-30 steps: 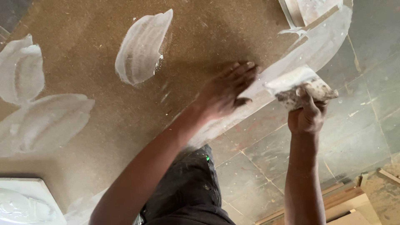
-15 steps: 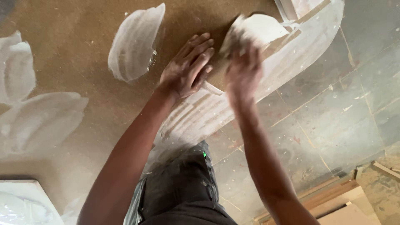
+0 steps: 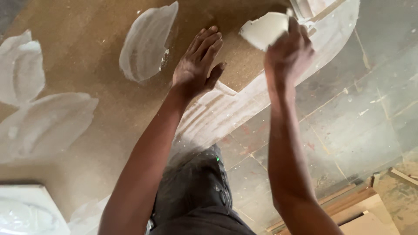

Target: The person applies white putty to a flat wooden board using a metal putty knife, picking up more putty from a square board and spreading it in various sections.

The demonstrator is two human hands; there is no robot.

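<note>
Brown board (image 3: 87,65): left hand (image 3: 196,65) spread flat nr curved edge, right hand (image 3: 289,52) gripping white-coated scraper (image 3: 265,28).

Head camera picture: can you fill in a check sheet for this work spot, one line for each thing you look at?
Surface: brown board, dusty, curved edge coated with white filler.
Job's things: white-smeared scraper pressed near the board's curved edge; white patches spread on the board.
Clutter: white tub at lower left; wood offcuts at lower right.
Hands: left hand flat on the board, fingers spread; right hand closed around the scraper.
Cables: nothing seen.
Surroundings: grey tiled floor with white splashes; person's dark dusty trousers below.
</note>
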